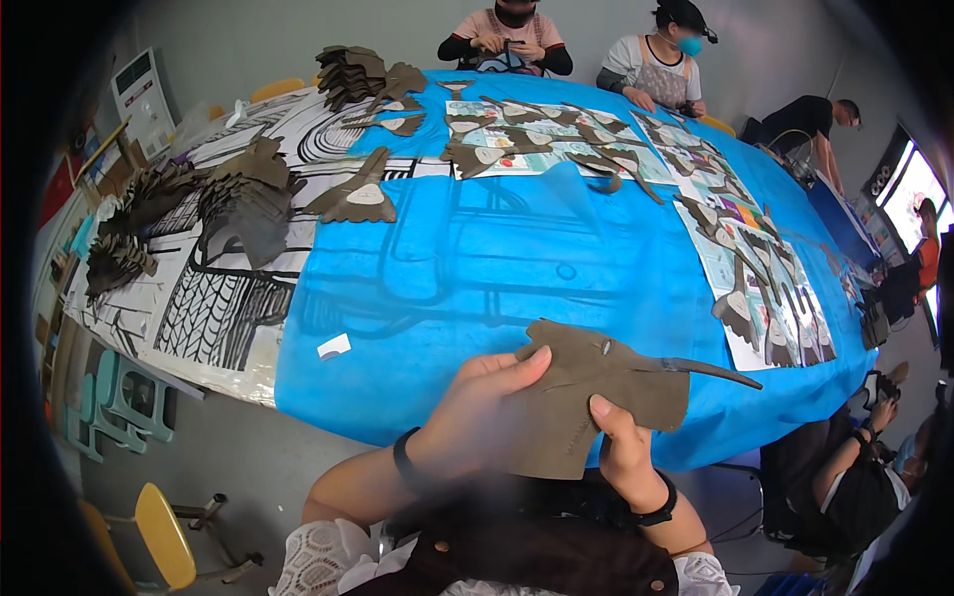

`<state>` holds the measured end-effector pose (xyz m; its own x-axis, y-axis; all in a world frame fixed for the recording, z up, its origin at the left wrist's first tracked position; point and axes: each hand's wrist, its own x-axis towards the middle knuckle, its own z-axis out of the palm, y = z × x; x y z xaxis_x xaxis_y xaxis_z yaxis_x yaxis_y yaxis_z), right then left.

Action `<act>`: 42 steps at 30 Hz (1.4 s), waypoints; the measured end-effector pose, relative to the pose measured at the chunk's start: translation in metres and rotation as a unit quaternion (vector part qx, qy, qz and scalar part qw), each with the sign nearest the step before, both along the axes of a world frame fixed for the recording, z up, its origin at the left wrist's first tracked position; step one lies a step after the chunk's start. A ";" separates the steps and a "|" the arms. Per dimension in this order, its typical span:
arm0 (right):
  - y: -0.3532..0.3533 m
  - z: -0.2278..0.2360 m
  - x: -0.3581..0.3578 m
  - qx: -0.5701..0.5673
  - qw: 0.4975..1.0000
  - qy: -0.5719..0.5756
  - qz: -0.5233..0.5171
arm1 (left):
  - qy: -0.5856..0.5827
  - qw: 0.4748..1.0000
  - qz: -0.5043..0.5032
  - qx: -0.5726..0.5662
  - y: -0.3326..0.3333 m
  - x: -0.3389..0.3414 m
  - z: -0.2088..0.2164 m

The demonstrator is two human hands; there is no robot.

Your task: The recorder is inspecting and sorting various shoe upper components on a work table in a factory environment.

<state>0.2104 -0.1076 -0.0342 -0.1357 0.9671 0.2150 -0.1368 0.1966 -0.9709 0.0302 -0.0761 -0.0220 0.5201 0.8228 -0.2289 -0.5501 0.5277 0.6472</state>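
A flat brown-grey piece of leather-like sheet (561, 422) is held up over the near edge of the table. It has a small slit near its upper edge, a fold across it and a narrow dark strip sticking out to the right. My left hand (482, 407) pinches its left side, thumb on top and fingers mostly behind. My right hand (628, 452) grips the lower right part, its thumb pressed on the front face. A small white card (334, 346) lies on the blue cloth (477, 248), left of my hands.
Stacks of similar brown pieces (248, 194) lie at the left on a black-and-white patterned cover (224, 313). More, with pale patches, rest on printed sheets (750, 343) at the back and right. People (651, 70) sit across the table. A yellow chair (164, 536) stands lower left.
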 end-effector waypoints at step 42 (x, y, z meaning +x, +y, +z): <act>-0.003 0.012 0.008 -0.056 0.998 -0.028 0.000 | 0.357 0.771 0.163 0.502 -0.002 0.006 -0.003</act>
<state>0.2184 -0.1111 -0.0221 -0.1436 0.9849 0.0967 -0.0814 0.0856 -0.9930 0.0361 -0.0778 -0.0255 0.2849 0.8325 0.4752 0.1375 -0.5261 0.8393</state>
